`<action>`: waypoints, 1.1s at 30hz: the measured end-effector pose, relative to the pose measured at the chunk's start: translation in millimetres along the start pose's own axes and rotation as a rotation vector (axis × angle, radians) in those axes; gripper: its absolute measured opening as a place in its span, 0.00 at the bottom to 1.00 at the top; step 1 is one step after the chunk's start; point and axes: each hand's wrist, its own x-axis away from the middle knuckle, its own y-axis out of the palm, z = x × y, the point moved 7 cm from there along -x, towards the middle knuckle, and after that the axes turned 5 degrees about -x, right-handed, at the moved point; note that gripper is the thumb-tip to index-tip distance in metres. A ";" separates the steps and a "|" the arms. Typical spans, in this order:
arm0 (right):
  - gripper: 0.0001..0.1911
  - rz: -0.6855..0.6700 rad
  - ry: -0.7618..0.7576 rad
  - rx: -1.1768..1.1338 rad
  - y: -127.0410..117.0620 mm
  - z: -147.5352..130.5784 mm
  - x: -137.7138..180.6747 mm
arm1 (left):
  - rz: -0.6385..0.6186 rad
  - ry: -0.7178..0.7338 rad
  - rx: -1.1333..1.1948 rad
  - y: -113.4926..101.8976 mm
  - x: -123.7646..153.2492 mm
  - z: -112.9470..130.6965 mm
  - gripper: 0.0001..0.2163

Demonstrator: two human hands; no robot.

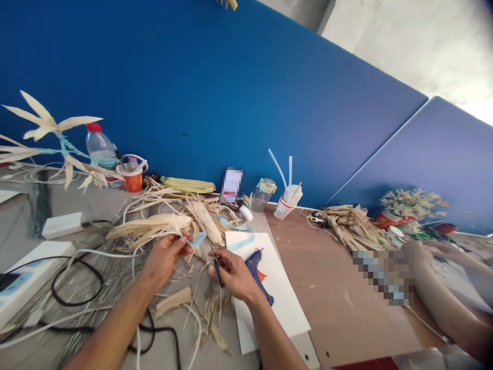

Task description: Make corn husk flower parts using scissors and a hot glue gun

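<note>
Lt-blue strip [198, 239], L of tilted blk tool [219, 272].

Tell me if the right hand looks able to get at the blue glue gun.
Probably yes: the glue gun lies beside the right hand on the white sheet, apparently unblocked, though that hand's dark tool may need putting down.

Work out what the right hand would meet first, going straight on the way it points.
Probably the light-blue strip in the left hand, just ahead of the right hand; depth is unclear.
</note>
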 end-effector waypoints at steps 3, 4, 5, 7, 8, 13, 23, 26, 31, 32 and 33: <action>0.09 -0.008 -0.046 0.146 -0.5 -3.1 4.0 | -0.008 0.006 0.031 0.3 -0.1 1.3 0.13; 0.08 -0.016 -0.053 0.182 -0.2 -3.4 5.0 | -0.016 0.002 0.039 0.9 0.2 1.6 0.12; 0.08 -0.024 -0.058 0.213 0.3 -3.5 5.8 | -0.024 -0.003 0.047 1.6 0.5 1.9 0.12; 0.07 -0.036 -0.063 0.269 2.2 -3.9 6.8 | -0.031 -0.011 0.066 2.6 1.4 2.5 0.11; 0.06 -0.038 -0.066 0.295 3.6 -4.5 7.1 | -0.033 -0.014 0.077 3.0 1.8 2.6 0.11; 0.06 -0.028 -0.087 0.387 12.1 -8.8 7.6 | -0.057 -0.040 0.120 5.2 3.2 -0.1 0.10; 0.08 -0.050 -0.074 0.366 17.8 -6.4 6.5 | -0.056 -0.061 0.050 5.2 1.7 -5.9 0.14; 0.06 -0.054 -0.072 0.355 18.0 -6.3 6.5 | -0.045 -0.036 0.029 4.6 0.2 -6.0 0.14; 0.07 -0.058 -0.067 0.304 18.0 -2.3 7.3 | -0.020 -0.005 0.011 3.5 -0.3 -3.0 0.14; 0.08 -0.060 -0.062 0.288 18.2 -0.5 7.3 | -0.015 0.001 0.007 3.3 -0.1 -2.2 0.14; 0.09 -0.066 -0.055 0.272 18.7 1.6 7.1 | -0.010 0.006 0.002 3.0 0.0 -1.7 0.13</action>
